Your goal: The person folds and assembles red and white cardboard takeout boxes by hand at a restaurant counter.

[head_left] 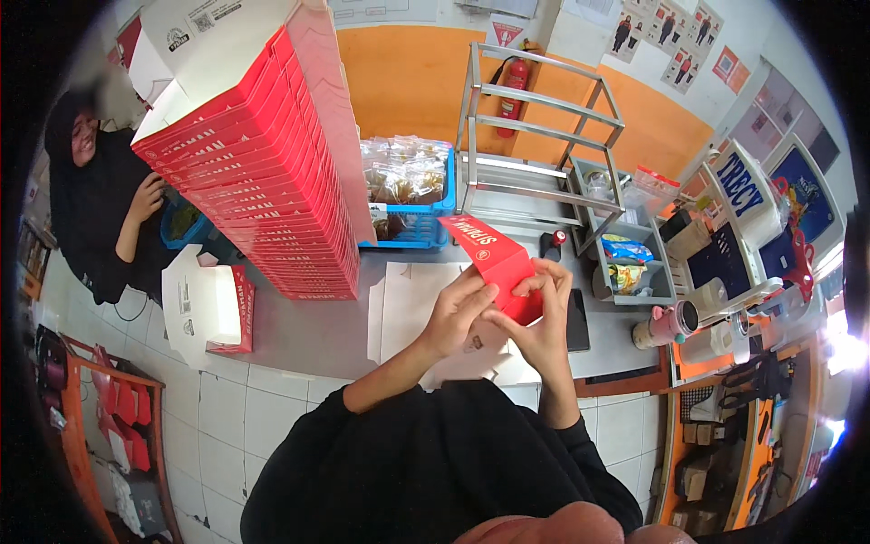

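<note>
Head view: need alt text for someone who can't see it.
A person's left hand and right hand hold a red carton above a grey table. A tall stack of red-and-white boxes stands to the left; beyond the hands are a blue crate and a metal rack.

Both forearms (391,374) angled inward, left hand (453,319) and right hand (541,328) close together, fingers (555,275) curled.

Bright; glare (849,352) at right; edges bowed, corners black.
</note>
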A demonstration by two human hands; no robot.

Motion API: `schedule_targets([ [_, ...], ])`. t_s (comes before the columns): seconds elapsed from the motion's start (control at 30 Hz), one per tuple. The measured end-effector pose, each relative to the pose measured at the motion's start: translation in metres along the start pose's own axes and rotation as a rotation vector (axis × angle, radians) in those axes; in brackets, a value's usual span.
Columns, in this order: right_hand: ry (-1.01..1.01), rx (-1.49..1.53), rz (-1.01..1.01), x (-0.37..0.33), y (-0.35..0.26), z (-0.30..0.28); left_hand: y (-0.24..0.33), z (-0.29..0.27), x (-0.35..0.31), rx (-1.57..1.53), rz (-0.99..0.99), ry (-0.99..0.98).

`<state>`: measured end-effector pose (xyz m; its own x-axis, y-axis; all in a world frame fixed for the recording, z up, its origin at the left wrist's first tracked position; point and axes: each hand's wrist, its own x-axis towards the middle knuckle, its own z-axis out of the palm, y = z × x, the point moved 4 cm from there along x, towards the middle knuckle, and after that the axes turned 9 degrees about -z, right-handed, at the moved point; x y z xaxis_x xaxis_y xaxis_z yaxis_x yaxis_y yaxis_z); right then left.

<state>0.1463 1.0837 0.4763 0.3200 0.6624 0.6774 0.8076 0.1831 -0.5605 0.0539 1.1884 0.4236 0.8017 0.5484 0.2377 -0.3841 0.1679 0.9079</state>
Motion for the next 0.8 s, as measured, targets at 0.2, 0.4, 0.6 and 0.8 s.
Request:
schedule_targets([
  [0.2,-0.007,0.124,0.035,-0.006,0.017,0.008,0.001,-0.004,0.000,0.233,-0.032,0.097],
  [0.4,0.035,0.642,0.200,0.002,0.032,-0.025,-0.002,0.023,-0.017,1.176,0.585,-0.198],
  [0.6,0.183,0.239,0.237,-0.002,0.042,-0.020,-0.037,0.012,-0.018,1.444,0.491,-0.278],
  [0.8,0.017,0.006,-0.180,-0.024,0.036,0.008,-0.020,-0.013,0.002,-0.458,-0.173,-0.116],
])
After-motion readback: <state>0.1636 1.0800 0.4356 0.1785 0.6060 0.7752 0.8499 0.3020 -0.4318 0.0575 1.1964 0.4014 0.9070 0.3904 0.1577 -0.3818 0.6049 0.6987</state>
